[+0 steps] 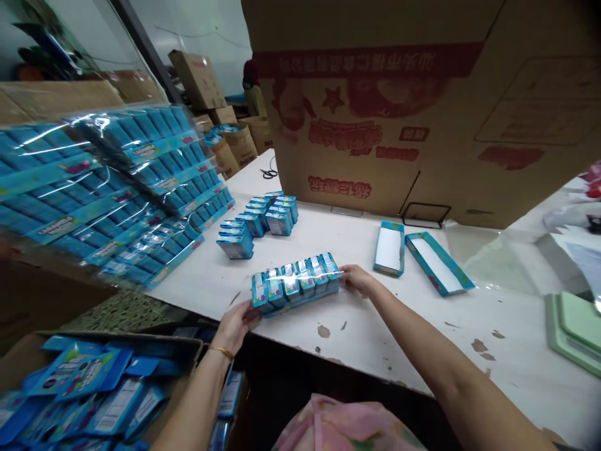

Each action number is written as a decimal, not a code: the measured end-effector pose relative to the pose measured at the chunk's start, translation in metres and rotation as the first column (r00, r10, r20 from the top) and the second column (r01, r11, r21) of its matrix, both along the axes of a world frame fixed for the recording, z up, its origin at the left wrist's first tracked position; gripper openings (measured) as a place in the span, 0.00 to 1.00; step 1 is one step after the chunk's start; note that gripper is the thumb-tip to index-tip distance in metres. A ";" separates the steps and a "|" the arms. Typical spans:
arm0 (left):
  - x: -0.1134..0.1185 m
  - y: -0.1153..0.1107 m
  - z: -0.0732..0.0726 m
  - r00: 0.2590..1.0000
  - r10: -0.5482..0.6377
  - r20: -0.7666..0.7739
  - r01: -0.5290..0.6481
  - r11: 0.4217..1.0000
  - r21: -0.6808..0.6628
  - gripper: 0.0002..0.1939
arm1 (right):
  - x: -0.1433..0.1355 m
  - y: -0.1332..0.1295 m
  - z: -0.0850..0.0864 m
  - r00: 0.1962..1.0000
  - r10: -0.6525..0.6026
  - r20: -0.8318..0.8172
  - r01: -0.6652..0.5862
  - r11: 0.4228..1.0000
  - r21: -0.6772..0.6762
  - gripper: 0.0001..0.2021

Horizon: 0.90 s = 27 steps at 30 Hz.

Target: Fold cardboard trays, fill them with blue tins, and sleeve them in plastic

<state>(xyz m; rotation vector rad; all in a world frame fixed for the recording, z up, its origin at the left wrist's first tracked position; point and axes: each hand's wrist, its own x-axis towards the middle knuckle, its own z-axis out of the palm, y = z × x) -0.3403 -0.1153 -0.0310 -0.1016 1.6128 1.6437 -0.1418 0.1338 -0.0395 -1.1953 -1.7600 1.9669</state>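
Observation:
A shallow blue tray packed with small blue boxes (297, 282) rests at the table's front edge, with shiny clear film over the top. My left hand (238, 322) is closed at its left end, the fingertips partly hidden by the pack. At the opposite end my right hand (357, 280) pinches the pack's right corner. Beyond it stand several loose small blue boxes (237, 241) in short rows. Two open blue trays (441, 266) with white insides lie to the right of my right hand.
Film-wrapped packs of blue boxes (141, 181) are stacked high at left. A large cardboard carton (375, 125) stands along the table's back. Below left, a carton holds flat blue boxes (89, 382). Black scissors (269, 173) lie far back; a green device (575, 329) sits at right.

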 end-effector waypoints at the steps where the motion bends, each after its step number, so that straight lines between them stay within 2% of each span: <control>1: 0.003 -0.001 -0.005 1.000 -0.017 -0.008 0.016 1.000 -0.014 0.07 | -0.001 -0.002 -0.003 1.000 0.019 0.008 -0.019 1.000 0.011 0.05; 3: 0.006 -0.003 -0.012 0.997 -0.062 -0.052 0.061 0.998 -0.014 0.12 | -0.002 -0.005 -0.006 0.999 0.049 0.018 -0.049 0.998 0.043 0.06; 7: 0.006 -0.005 -0.015 0.980 -0.157 -0.121 0.158 0.987 -0.002 0.22 | -0.002 -0.004 -0.009 0.993 0.111 0.050 -0.115 0.989 0.095 0.05; 13: 0.005 -0.007 -0.020 0.975 -0.168 -0.146 0.171 0.985 0.012 0.25 | -0.006 0.000 -0.018 0.988 0.126 0.088 -0.139 0.978 0.157 0.03; 16: 0.003 -0.008 -0.017 0.976 -0.167 -0.139 0.175 0.984 0.044 0.26 | -0.004 0.000 -0.017 0.988 0.125 0.089 -0.137 0.979 0.152 0.02; 19: -0.003 -0.008 -0.004 0.991 -0.097 -0.087 0.101 0.994 0.041 0.24 | 0.001 0.000 -0.001 0.994 0.096 0.049 -0.101 0.988 0.114 0.08; 22: -0.009 -0.005 0.017 0.995 -0.025 -0.102 0.032 0.997 0.069 0.21 | 0.005 0.001 0.025 0.997 0.069 -0.017 -0.067 0.992 0.103 0.16; 25: -0.012 0.002 0.037 0.984 -0.087 -0.155 0.102 0.991 0.091 0.18 | 0.004 0.001 0.050 0.995 0.093 0.033 -0.097 0.979 0.181 0.16; 27: -0.013 0.007 0.045 0.979 -0.118 -0.165 0.134 0.987 0.093 0.16 | 0.001 0.000 0.061 0.992 0.092 0.082 -0.109 0.966 0.234 0.15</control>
